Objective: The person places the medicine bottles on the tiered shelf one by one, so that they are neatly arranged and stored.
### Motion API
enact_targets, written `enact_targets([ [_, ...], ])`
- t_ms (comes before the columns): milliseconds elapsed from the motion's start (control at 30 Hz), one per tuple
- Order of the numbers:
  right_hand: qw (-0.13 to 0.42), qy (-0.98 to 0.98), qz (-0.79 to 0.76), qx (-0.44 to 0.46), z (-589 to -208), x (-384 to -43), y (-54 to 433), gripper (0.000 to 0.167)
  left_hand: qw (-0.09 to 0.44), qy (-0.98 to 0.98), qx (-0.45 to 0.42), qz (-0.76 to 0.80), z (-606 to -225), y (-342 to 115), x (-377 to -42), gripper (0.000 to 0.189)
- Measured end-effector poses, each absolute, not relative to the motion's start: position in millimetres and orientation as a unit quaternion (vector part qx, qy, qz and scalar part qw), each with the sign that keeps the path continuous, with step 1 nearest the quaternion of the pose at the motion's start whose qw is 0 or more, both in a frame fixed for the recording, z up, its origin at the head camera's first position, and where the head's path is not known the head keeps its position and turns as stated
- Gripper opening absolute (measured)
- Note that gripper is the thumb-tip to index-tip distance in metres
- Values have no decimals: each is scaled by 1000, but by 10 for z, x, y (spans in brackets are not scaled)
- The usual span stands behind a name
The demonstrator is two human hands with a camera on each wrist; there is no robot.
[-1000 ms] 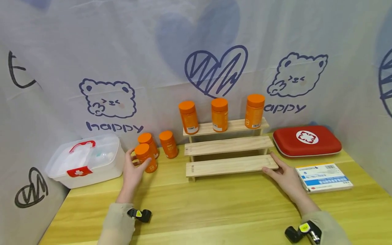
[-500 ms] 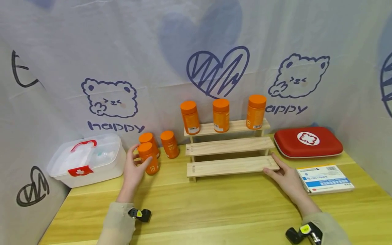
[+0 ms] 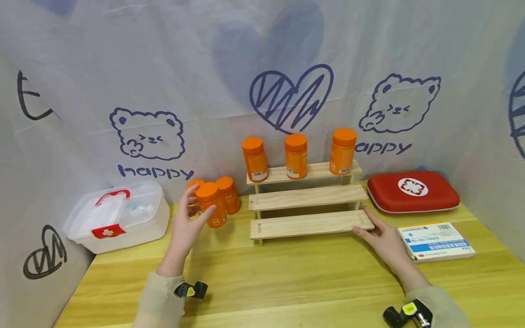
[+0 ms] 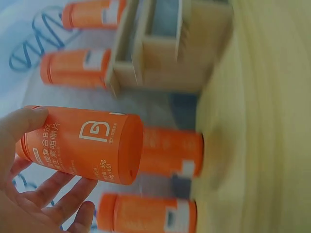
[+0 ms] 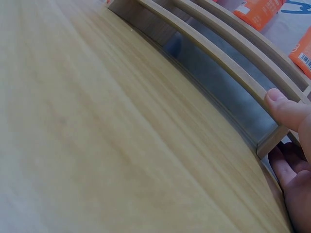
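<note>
My left hand (image 3: 184,232) holds an orange supplement bottle (image 3: 213,207) by its sides, thumb and fingers around it near the cap. In the left wrist view, that bottle (image 4: 87,145) hangs above the tabletop with its label showing. Two more orange bottles, one at the left (image 3: 196,183) and one at the right (image 3: 230,197), stand just behind it, partly covered. My right hand (image 3: 381,239) grips the right end of the lowest board of a wooden three-step rack (image 3: 307,224). In the right wrist view, the thumb (image 5: 276,96) lies on the board's edge, with fingers behind the end support.
Three orange bottles stand along the rack's top step, the middle one (image 3: 296,157) between the others. Left is a white first-aid box (image 3: 143,232) with a red handle. A red zip case (image 3: 381,193) and a white-blue medicine box (image 3: 436,241) lie right. A printed cloth hangs behind.
My left hand has lifted the front orange bottle and carried it to the right, so it now overlaps the two behind. The right hand keeps its grip on the rack.
</note>
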State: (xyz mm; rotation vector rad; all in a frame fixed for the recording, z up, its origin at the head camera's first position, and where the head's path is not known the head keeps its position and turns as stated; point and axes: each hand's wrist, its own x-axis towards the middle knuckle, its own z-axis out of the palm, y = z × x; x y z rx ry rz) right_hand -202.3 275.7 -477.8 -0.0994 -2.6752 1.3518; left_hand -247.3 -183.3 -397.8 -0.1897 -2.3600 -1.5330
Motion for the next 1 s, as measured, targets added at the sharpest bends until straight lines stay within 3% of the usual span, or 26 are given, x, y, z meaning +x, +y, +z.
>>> enact_targets([
  [500,79,-887,453,-30,-4773,-2009,2742,80,170,-785,-191,-564,-3835,-996,-2673,66],
  [1000,92,-888,450,-24,-4784,-2011,2751,78,178,-783,-165,-572,-3936,-795,-2774,67],
])
